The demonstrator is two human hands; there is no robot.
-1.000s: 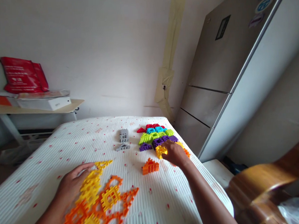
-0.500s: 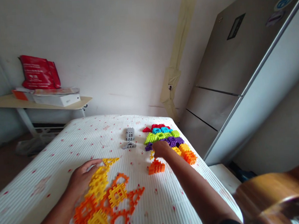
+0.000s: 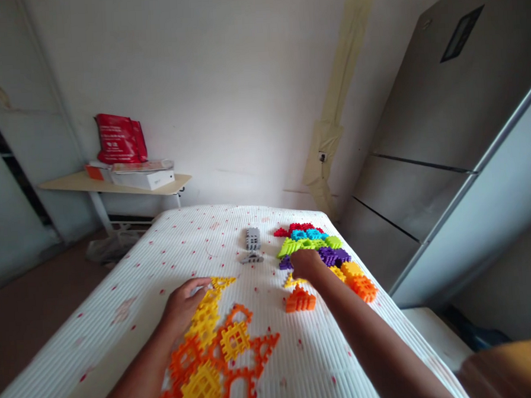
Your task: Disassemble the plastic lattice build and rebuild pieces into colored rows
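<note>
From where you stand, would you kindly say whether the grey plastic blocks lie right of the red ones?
No, the grey plastic blocks lie left of the red blocks.

Lattice tiles point(image 3: 199, 389) cut off below

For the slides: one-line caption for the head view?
Left hand at interlocking yellow and orange plastic blocks on a white ribbed bed, right hand over purple blocks.

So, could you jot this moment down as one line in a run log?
left hand: beside yellow blocks | right hand: above purple blocks | surface: white mattress
</note>
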